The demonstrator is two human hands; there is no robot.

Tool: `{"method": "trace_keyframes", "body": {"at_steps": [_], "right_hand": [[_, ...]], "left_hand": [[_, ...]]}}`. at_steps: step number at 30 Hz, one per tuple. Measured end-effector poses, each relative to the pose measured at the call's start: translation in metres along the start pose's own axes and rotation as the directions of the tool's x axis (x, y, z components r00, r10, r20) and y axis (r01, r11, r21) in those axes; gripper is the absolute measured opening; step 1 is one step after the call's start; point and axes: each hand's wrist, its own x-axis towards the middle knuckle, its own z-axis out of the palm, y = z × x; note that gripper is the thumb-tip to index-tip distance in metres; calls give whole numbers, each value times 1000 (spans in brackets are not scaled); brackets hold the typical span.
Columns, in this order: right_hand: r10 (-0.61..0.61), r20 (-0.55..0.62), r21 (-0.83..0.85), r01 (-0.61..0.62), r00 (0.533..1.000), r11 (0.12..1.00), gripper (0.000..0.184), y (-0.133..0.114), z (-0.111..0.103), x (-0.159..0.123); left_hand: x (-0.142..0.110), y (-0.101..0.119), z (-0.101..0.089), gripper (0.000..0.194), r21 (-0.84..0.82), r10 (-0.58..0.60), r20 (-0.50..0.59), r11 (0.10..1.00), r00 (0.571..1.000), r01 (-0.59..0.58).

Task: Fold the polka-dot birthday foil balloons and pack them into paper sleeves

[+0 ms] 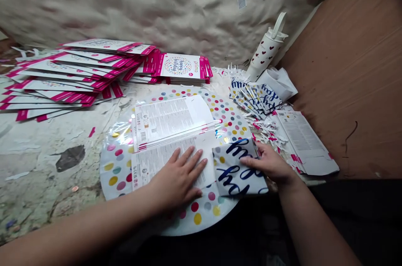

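A round, flat foil balloon [197, 218] with coloured dots lies on the table's front edge. On it rest several printed card sleeves [166, 121], covered in small text. My left hand [180, 172] is spread flat on the nearest sleeve, fingers apart and holding nothing. My right hand [266, 161] grips the right edge of a folded foil balloon [237, 170] with dots and blue lettering, thumb on top. This folded piece lies over the right part of the round balloon, beside the sleeve under my left hand. The fingers beneath it are hidden.
Pink and white packets [72, 69] are piled at the back left, with another stack [180, 67] beside them. Folded foil balloons [256, 96] lie at the right, near a white tumbler [265, 50] with hearts. Paper scraps, an unfolded card sleeve [303, 140] and a brown board [354, 69] border the right side.
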Motion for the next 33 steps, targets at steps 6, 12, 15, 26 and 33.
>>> {"method": "trace_keyframes", "body": {"at_steps": [6, 12, 15, 26, 33], "right_hand": [[28, -146, 66, -19, 989, 998, 44, 9, -3, 27], [-95, -319, -55, 82, 943, 995, 35, 20, 0, 29], [-197, -394, -137, 155, 897, 978, 34, 20, 0, 26], [-175, -365, -130, 136, 915, 982, 31, 19, 8, 22], [-196, -401, -136, 154, 895, 979, 31, 23, -5, 24]], "left_hand": [[25, -2, -19, 24, -14, 146, -58, 989, 988, -147], [39, -16, -16, 13, -60, 257, -190, 960, 948, -272], [38, -16, -14, 15, -100, 243, -189, 959, 951, -265], [37, -19, -14, 10, -131, 228, -192, 958, 955, -255], [40, -17, -11, 14, -110, 206, -195, 967, 959, -230]]}}
